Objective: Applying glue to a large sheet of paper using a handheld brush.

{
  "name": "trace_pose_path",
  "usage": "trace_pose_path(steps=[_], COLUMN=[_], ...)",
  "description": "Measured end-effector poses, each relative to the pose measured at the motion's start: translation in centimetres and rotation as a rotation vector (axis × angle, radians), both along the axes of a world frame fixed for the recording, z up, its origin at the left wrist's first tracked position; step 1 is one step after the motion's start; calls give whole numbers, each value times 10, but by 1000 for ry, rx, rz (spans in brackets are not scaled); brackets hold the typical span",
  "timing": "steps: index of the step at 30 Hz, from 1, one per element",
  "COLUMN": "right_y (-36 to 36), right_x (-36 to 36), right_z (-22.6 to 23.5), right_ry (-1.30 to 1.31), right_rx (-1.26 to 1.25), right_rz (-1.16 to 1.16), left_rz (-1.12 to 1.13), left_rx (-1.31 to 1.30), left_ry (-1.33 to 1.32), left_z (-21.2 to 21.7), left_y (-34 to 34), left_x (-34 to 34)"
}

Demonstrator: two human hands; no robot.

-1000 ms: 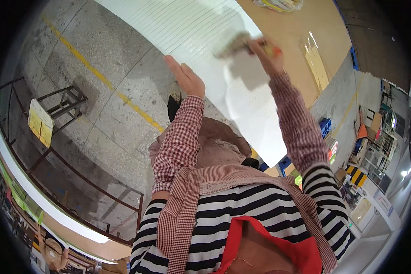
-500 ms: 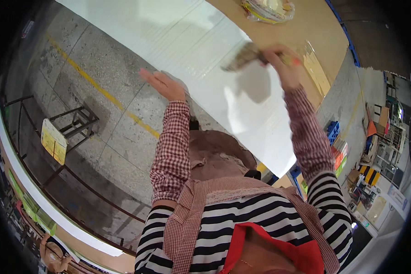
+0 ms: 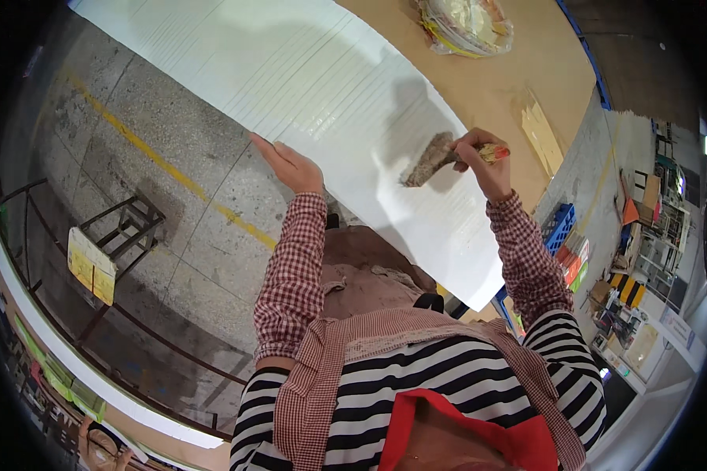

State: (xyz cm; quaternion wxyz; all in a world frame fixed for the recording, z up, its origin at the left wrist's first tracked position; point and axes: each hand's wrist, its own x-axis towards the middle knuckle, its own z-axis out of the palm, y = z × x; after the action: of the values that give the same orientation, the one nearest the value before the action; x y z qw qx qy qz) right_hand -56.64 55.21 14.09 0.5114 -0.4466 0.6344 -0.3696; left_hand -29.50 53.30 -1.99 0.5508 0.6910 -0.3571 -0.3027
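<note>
A large white ribbed sheet (image 3: 291, 86) lies on a brown worktable (image 3: 518, 78) and overhangs its near edge. My left hand (image 3: 291, 163) rests flat against the sheet's near edge, fingers stretched out. My right hand (image 3: 483, 161) grips the wooden handle of a wide paintbrush (image 3: 432, 159), whose dirty bristles touch the sheet's surface near its right end. Both forearms wear red-and-white checked sleeves.
A clear bag of yellowish material (image 3: 463, 23) lies at the table's far side, and a flat tan piece (image 3: 543, 135) lies near its right edge. A metal stand with a yellow tag (image 3: 94, 259) stands on the concrete floor at left. Blue crates (image 3: 559, 228) sit at right.
My right hand has brought the brush down and toward me across the sheet. My left hand has slid along the sheet's near edge. The view has tilted.
</note>
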Motion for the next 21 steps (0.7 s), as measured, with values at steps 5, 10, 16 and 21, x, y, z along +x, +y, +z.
trace_pose_path(steps=[5,10,16,21], right_y=[-74,-49,-57,-111], right_x=[51,21,38,68], right_z=[-6,-34,4,-25], right_ry=[-66,5,3,-112], right_rx=[-198,-126,-120,-225], right_rz=[-11,31,43,5], left_rz=[-18,40,2,-24], left_rx=[-7,-41,-18,-27], left_ry=[-1,-68,-233,-95], left_z=[-2,-3,-14,-9], left_y=[0,-2,1,-3], left_x=[-1,-4,7,-2])
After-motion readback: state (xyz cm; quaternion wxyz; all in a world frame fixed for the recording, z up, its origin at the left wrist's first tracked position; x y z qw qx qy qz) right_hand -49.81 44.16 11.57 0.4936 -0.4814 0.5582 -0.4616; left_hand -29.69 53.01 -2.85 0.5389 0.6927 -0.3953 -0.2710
